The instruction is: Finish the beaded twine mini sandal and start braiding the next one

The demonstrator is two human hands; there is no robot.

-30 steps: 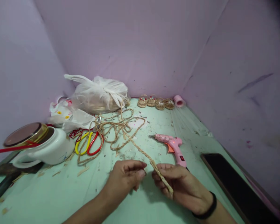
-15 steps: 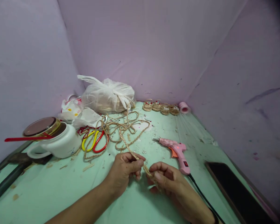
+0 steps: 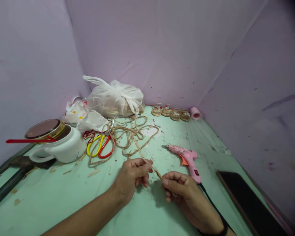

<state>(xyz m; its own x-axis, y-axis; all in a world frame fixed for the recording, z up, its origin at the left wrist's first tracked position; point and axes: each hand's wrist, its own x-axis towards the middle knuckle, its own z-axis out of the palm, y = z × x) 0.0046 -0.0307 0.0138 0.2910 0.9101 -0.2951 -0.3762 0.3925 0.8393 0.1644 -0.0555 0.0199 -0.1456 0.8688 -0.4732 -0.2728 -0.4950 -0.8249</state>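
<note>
A braided straw cord (image 3: 138, 146) runs from a loose tangle on the table down into both hands. My left hand (image 3: 134, 177) pinches it between thumb and forefinger. Just to the right, my right hand (image 3: 184, 193) grips the cord's near end, with a short stretch showing between the two hands. The tip inside the right fingers is mostly hidden. Beyond the right hand lies a pink glue gun (image 3: 185, 157), nozzle pointing left, a small light glowing on its side. Scissors (image 3: 102, 146) with one yellow and one red handle lie among the cord loops.
At left stand a white mug (image 3: 70, 147), a round lidded tin (image 3: 43, 129) and a hammer (image 3: 14, 177). A tied plastic bag (image 3: 115, 98) sits at the back, near small woven ornaments (image 3: 175, 114) and a pink spool (image 3: 195, 113). A phone (image 3: 245, 196) lies at right.
My right fingers have closed more tightly around the cord's end, and the loose strands below them are now mostly covered. My left hand keeps its pinch. The view has shifted slightly.
</note>
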